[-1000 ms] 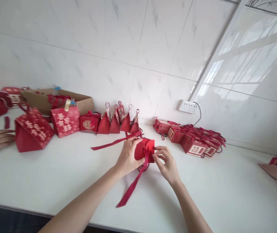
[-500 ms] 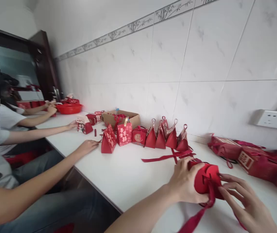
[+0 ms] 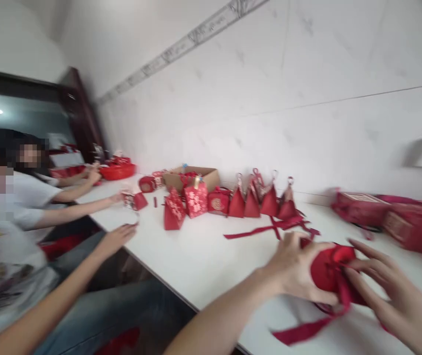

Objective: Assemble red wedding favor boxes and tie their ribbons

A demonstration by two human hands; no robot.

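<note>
Between both my hands, low on the white table [image 3: 203, 256], is a small red gift box [image 3: 329, 268] with a dark red ribbon [image 3: 303, 331] trailing from it toward the table's edge. My left hand [image 3: 294, 268] wraps its left side, fingers curled round it. My right hand [image 3: 388, 291] touches its right side with the fingers apart and stretched over the ribbon. The picture is smeared by motion.
Several red pyramid boxes [image 3: 261, 202] and red paper bags [image 3: 185, 204] stand along the wall by a cardboard box [image 3: 199, 175]. Flat red boxes [image 3: 388, 217] lie at the right. A loose ribbon [image 3: 266, 229] crosses the table. Two people sit at the left, hands on the table.
The view has swung left and now takes in the seated people. My hands stay on the red box, which sits lower and further right in the picture.
</note>
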